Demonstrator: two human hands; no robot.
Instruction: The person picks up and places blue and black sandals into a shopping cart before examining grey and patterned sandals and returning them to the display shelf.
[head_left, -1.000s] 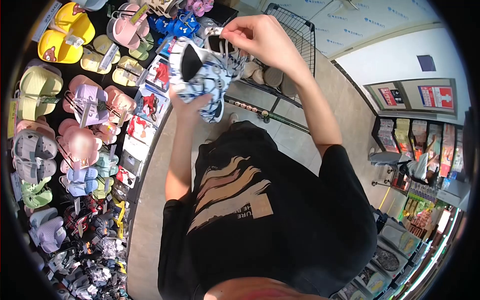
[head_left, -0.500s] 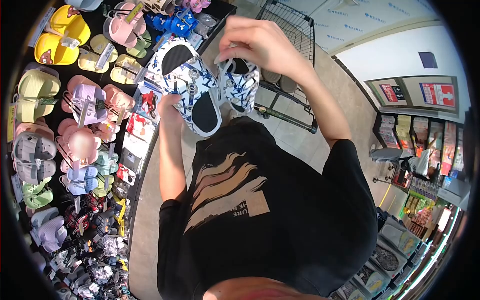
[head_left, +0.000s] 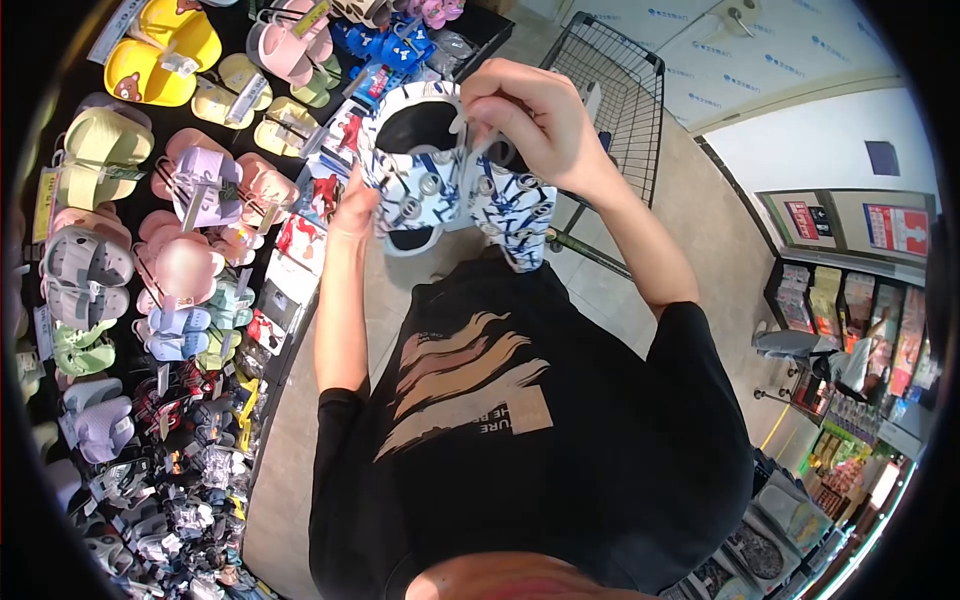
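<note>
A white clog [head_left: 420, 185] with blue print and a dark insole stands upright in front of my chest, and my left hand [head_left: 355, 208] is closed around its left side. Its mate, a second clog [head_left: 518, 215], hangs just right of it with the toe pointing down. My right hand [head_left: 535, 120] is closed in a pinch at the heel end of this second clog, where a pale strap loops between the two shoes. The fingers of my left hand are mostly hidden behind the first clog.
To the left, a display rack carries pink slides [head_left: 290, 50], yellow slides [head_left: 155, 65], grey clogs [head_left: 88, 270] and several other pairs. A black wire shopping cart [head_left: 625, 110] stands beyond my right hand. Another person [head_left: 830, 350] is at the far right by the shelves.
The clogs have tilted and turned: the second one swung toe-down, and the first shows more of its opening. My right hand shifted lower and nearer the gap between them.
</note>
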